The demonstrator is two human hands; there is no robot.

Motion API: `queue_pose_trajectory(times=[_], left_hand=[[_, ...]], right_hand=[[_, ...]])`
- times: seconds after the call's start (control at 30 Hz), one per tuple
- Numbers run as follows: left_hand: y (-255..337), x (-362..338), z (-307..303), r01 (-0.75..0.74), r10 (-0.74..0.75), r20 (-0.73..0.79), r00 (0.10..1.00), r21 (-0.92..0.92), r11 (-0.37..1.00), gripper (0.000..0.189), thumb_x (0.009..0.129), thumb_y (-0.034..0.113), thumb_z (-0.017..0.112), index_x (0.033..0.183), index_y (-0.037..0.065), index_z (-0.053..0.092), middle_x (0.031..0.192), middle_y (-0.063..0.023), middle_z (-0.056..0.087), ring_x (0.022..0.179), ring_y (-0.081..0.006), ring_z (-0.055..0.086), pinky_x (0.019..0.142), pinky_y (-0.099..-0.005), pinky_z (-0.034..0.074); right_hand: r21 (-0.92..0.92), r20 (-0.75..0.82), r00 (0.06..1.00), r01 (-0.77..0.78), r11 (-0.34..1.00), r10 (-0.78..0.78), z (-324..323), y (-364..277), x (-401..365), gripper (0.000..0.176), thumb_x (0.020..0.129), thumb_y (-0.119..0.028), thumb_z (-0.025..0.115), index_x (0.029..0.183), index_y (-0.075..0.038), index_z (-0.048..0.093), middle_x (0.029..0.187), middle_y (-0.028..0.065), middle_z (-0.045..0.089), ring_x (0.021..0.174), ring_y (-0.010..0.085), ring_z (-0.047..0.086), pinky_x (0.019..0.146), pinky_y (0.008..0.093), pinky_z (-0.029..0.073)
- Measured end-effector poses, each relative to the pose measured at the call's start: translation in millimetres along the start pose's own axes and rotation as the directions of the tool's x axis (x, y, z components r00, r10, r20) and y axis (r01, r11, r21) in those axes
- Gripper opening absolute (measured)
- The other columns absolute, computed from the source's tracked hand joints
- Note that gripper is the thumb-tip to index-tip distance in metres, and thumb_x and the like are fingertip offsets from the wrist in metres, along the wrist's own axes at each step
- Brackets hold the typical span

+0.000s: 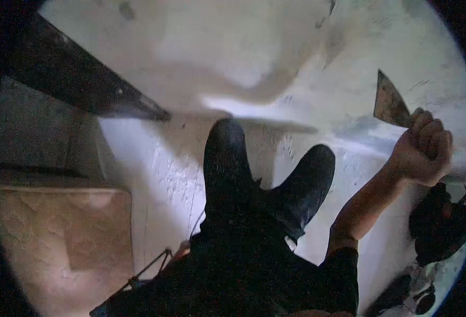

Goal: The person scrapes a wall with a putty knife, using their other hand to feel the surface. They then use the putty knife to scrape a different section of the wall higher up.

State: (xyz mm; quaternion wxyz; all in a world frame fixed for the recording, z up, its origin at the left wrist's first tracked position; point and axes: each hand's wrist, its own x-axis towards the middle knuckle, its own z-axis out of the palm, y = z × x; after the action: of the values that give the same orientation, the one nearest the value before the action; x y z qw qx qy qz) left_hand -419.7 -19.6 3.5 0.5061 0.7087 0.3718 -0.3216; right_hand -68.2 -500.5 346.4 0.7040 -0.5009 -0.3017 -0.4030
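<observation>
My right hand [426, 140] is closed in a fist, out to the right at the end of my stretched arm. From it sticks a putty knife [391, 103] with a wide, stained metal blade. The blade points up and away, overlapping the pale, patchy wall [275, 42] in this view; its handle is hidden in my fingers. Low and left of my body, a small patch of skin from my left hand [181, 250] shows beside a thin dark strap [156, 262]. Its fingers are hidden.
A quilted mattress [58, 227] is at the lower left. A long dark board [80, 68] slants in from the upper left. Dark bags or clothes [441, 227] lie at the right. The pale floor [175, 179] is speckled around my legs.
</observation>
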Motion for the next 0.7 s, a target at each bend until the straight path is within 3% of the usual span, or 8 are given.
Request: queue_pose_trajectory(times=[0.1, 0.17, 0.27, 0.3, 0.33, 0.37, 0.6, 0.7], left_hand=[[6.4, -19.7, -12.7, -0.050, 0.049, 0.023, 0.999, 0.016, 0.999, 0.044, 0.076, 0.012, 0.061, 0.114, -0.004, 0.047, 0.088, -0.0124, 0.060, 0.082, -0.0244, 0.058, 0.070, -0.0354, 0.046], [23.7, -23.6, -26.6, -0.223, 0.218, 0.066, 0.974, 0.084, 0.971, 0.044, 0.075, 0.011, 0.062, 0.114, -0.004, 0.048, 0.086, -0.0122, 0.061, 0.080, -0.0240, 0.059, 0.068, -0.0352, 0.048], [68.6, -12.8, -47.6, -0.818, 0.809, 0.290, 0.512, 0.452, 0.356, 0.043, 0.074, 0.010, 0.063, 0.112, -0.004, 0.049, 0.083, -0.0119, 0.063, 0.078, -0.0235, 0.061, 0.066, -0.0347, 0.050], [83.6, -11.4, -46.4, -0.795, 0.785, 0.252, 0.566, 0.418, 0.439, 0.043, 0.074, 0.010, 0.063, 0.112, -0.005, 0.049, 0.082, -0.0118, 0.064, 0.077, -0.0234, 0.062, 0.066, -0.0346, 0.050], [102.4, -13.9, -42.0, -0.479, 0.477, 0.046, 0.878, 0.147, 0.866, 0.044, 0.071, 0.010, 0.066, 0.109, -0.004, 0.050, 0.083, -0.0137, 0.063, 0.075, -0.0233, 0.062, 0.064, -0.0357, 0.051], [125.0, -16.6, -37.8, -0.015, 0.015, -0.003, 1.000, -0.208, 0.978, 0.044, 0.068, 0.010, 0.070, 0.106, -0.004, 0.051, 0.084, -0.0157, 0.061, 0.073, -0.0233, 0.062, 0.063, -0.0367, 0.052], [257.4, -29.3, -5.2, -0.436, 0.520, 0.026, 0.854, 0.582, 0.687, 0.045, 0.063, 0.008, 0.072, 0.100, -0.004, 0.050, 0.086, -0.0208, 0.059, 0.066, -0.0248, 0.063, 0.051, -0.0343, 0.056], [286.5, -18.1, 23.5, -0.524, 0.456, 0.259, 0.852, 0.443, 0.727, 0.038, 0.060, 0.013, 0.066, 0.094, 0.000, 0.054, 0.083, -0.0149, 0.059, 0.076, -0.0273, 0.061, 0.068, -0.0369, 0.049]], right_hand=[[-0.247, -0.260, 0.966, -0.069, 0.967, 0.003, 6.8, -8.8, -4.3, 0.025, 0.069, -0.021, 0.043, 0.051, -0.012, 0.027, 0.050, 0.0017, 0.018, 0.050, 0.0153, 0.022, 0.053, 0.0345, 0.022], [-0.042, -0.043, 0.995, -0.092, 0.995, 0.091, -14.9, -15.2, -2.6, 0.025, 0.064, -0.021, 0.043, 0.050, -0.013, 0.024, 0.051, 0.0017, 0.017, 0.051, 0.0153, 0.019, 0.053, 0.0343, 0.017], [-0.045, -0.081, 0.990, -0.116, 0.992, 0.112, -0.4, -24.4, -12.7, 0.025, 0.064, -0.015, 0.040, 0.051, -0.014, 0.019, 0.052, 0.0012, 0.013, 0.053, 0.0150, 0.017, 0.054, 0.0343, 0.016], [-0.089, -0.145, 0.985, -0.110, 0.990, 0.096, 1.1, -25.5, -14.1, 0.024, 0.064, -0.019, 0.041, 0.050, -0.013, 0.023, 0.051, 0.0023, 0.016, 0.052, 0.0154, 0.018, 0.054, 0.0344, 0.017], [-0.088, -0.144, 0.986, -0.103, 0.991, 0.090, 0.1, -28.0, -15.9, 0.024, 0.064, -0.019, 0.041, 0.050, -0.013, 0.023, 0.051, 0.0023, 0.016, 0.052, 0.0154, 0.018, 0.054, 0.0344, 0.017], [-0.097, -0.126, 0.987, -0.112, 0.989, 0.100, -2.5, -30.2, -16.9, 0.024, 0.064, -0.019, 0.041, 0.050, -0.013, 0.023, 0.051, 0.0023, 0.016, 0.052, 0.0154, 0.019, 0.054, 0.0342, 0.017], [-0.148, -0.011, 0.999, -0.032, 0.988, 0.031, -0.8, -49.2, -22.2, 0.026, 0.069, -0.019, 0.040, 0.051, -0.012, 0.023, 0.050, 0.0027, 0.017, 0.051, 0.0148, 0.019, 0.052, 0.0336, 0.018], [-0.172, -0.098, 0.993, 0.048, 0.984, -0.066, 8.2, -52.2, -26.9, 0.026, 0.071, -0.019, 0.040, 0.052, -0.012, 0.023, 0.049, 0.0018, 0.017, 0.049, 0.0141, 0.017, 0.050, 0.0335, 0.017]])
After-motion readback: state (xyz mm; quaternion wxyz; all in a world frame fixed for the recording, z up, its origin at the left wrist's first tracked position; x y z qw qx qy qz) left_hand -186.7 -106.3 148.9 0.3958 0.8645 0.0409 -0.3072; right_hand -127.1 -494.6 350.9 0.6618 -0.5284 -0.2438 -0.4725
